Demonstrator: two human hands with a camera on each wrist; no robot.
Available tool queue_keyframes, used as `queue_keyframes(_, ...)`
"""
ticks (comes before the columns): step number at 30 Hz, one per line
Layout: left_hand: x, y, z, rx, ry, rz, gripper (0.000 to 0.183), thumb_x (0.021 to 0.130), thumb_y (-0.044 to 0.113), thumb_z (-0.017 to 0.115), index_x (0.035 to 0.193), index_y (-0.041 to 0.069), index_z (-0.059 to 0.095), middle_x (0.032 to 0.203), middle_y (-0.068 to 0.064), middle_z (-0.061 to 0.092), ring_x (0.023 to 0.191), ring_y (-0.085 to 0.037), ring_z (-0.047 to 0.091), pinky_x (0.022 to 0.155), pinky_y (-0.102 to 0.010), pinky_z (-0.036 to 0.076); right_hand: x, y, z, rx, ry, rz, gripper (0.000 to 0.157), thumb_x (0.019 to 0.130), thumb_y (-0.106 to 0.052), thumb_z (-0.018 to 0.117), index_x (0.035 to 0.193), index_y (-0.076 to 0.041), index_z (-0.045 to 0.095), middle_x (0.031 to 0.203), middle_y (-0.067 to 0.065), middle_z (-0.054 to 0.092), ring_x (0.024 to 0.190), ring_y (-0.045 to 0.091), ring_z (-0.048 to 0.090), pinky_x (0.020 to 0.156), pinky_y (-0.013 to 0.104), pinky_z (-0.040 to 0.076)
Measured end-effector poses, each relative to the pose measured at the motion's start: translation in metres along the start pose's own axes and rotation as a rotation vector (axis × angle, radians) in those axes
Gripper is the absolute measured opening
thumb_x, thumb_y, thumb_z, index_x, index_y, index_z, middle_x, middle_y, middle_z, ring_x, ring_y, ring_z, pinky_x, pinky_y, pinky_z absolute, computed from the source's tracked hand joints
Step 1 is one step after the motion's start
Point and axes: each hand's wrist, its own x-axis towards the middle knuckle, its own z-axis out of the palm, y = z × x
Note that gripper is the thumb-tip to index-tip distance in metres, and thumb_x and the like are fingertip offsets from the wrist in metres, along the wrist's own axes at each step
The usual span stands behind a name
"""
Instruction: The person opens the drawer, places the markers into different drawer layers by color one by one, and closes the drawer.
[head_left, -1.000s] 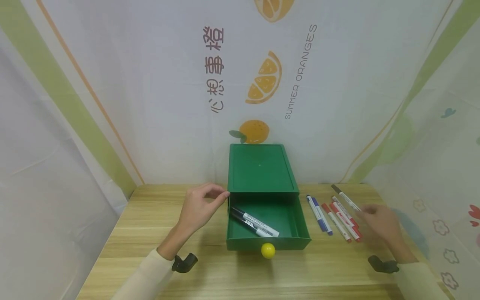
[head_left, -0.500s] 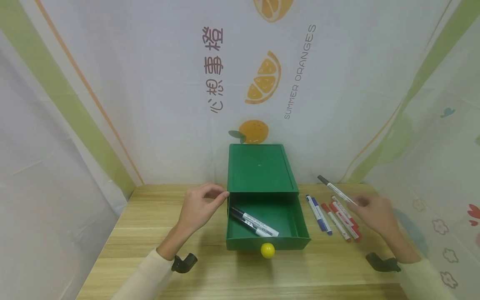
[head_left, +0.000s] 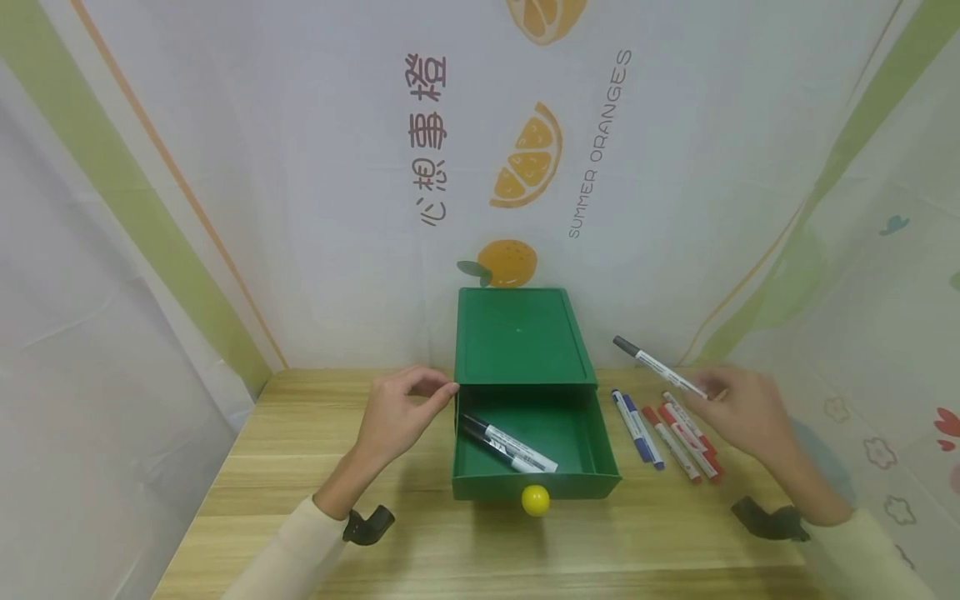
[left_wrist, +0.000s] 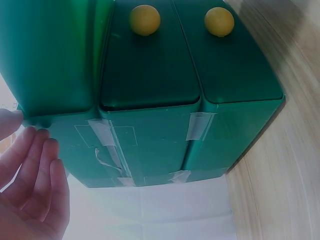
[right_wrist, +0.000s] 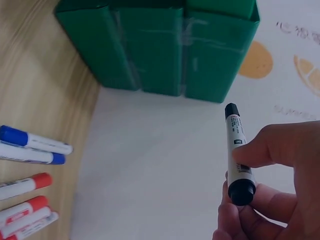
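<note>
My left hand [head_left: 401, 412] is at the upper left front corner of a green drawer cabinet [head_left: 517, 333], thumb and fingertips pinching its edge. The top drawer [head_left: 536, 489] is pulled out, with a yellow ball knob [head_left: 536, 501] on its front. Inside lie black and white markers [head_left: 521, 450], side by side. My right hand [head_left: 742, 412] holds a black-capped whiteboard marker [head_left: 660, 367] in the air, right of the cabinet. In the right wrist view, the thumb presses this marker [right_wrist: 234, 130] against the fingers, its cap pointing away.
On the wooden table [head_left: 360, 550], right of the cabinet, lie two blue markers [head_left: 637, 429] and several red ones [head_left: 682, 442]. Two lower drawers [left_wrist: 150, 65] are closed, each with a yellow knob. A printed white curtain [head_left: 337, 208] hangs close behind.
My right hand has lifted the black marker off the table and brought it up and left, above the other markers. My left hand and the drawer have stayed in place.
</note>
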Motion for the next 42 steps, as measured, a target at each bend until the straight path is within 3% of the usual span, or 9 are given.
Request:
queue_keyframes(4, 0.000, 0.000, 0.000, -0.004, -0.004, -0.008, 0.009, 0.096, 0.013, 0.088, 0.102, 0.008, 0.084, 0.097, -0.002, 0.082, 0.087, -0.022, 0.079, 0.080, -0.055, 0.066, 0.005, -0.011, -0.007, -0.011, -0.005, -0.026, 0.019, 0.089, -0.017, 0.085, 0.101, -0.003, 0.083, 0.082, 0.004, 0.078, 0.065, 0.016, 0.066, 0.057, 0.031, 0.049)
queue_keyframes(16, 0.001, 0.001, 0.000, -0.004, -0.005, -0.015, 0.010, 0.096, 0.014, 0.088, 0.102, 0.008, 0.084, 0.097, -0.002, 0.082, 0.087, -0.022, 0.079, 0.080, -0.054, 0.066, 0.012, -0.053, -0.025, -0.017, -0.011, -0.083, 0.015, 0.087, -0.012, 0.085, 0.099, -0.005, 0.080, 0.082, 0.001, 0.076, 0.063, 0.011, 0.063, 0.055, 0.028, 0.047)
queue_keyframes(22, 0.001, 0.000, 0.000, -0.014, -0.009, -0.015, 0.009, 0.096, 0.014, 0.088, 0.102, 0.009, 0.084, 0.097, -0.002, 0.082, 0.086, -0.020, 0.080, 0.079, -0.054, 0.066, 0.012, -0.078, -0.031, -0.060, -0.016, -0.149, 0.017, 0.085, -0.007, 0.086, 0.101, -0.005, 0.080, 0.087, 0.001, 0.075, 0.072, 0.015, 0.062, 0.060, 0.030, 0.050)
queue_keyframes(28, 0.001, -0.001, 0.000, -0.011, -0.009, -0.018, 0.009, 0.096, 0.015, 0.088, 0.102, 0.009, 0.084, 0.097, -0.001, 0.082, 0.086, -0.020, 0.079, 0.079, -0.055, 0.066, 0.013, -0.095, -0.031, -0.061, 0.001, -0.257, 0.017, 0.081, -0.008, 0.088, 0.096, -0.011, 0.081, 0.085, -0.008, 0.073, 0.074, 0.013, 0.064, 0.063, 0.032, 0.052)
queue_keyframes(36, 0.001, 0.000, 0.000, -0.004, -0.009, -0.026, 0.009, 0.096, 0.015, 0.089, 0.102, 0.009, 0.085, 0.097, -0.001, 0.083, 0.086, -0.019, 0.079, 0.079, -0.052, 0.067, 0.011, -0.118, -0.029, -0.051, -0.076, -0.251, 0.014, 0.086, -0.013, 0.087, 0.098, -0.018, 0.081, 0.086, -0.013, 0.068, 0.073, 0.007, 0.057, 0.057, 0.028, 0.048)
queue_keyframes(42, 0.001, 0.000, 0.000, -0.005, -0.008, -0.016, 0.009, 0.096, 0.015, 0.089, 0.102, 0.009, 0.085, 0.097, 0.000, 0.083, 0.085, -0.019, 0.079, 0.079, -0.053, 0.066, 0.008, -0.130, -0.021, 0.026, -0.043, -0.354, 0.018, 0.082, -0.006, 0.088, 0.093, -0.017, 0.080, 0.086, -0.016, 0.069, 0.074, 0.006, 0.059, 0.059, 0.026, 0.050)
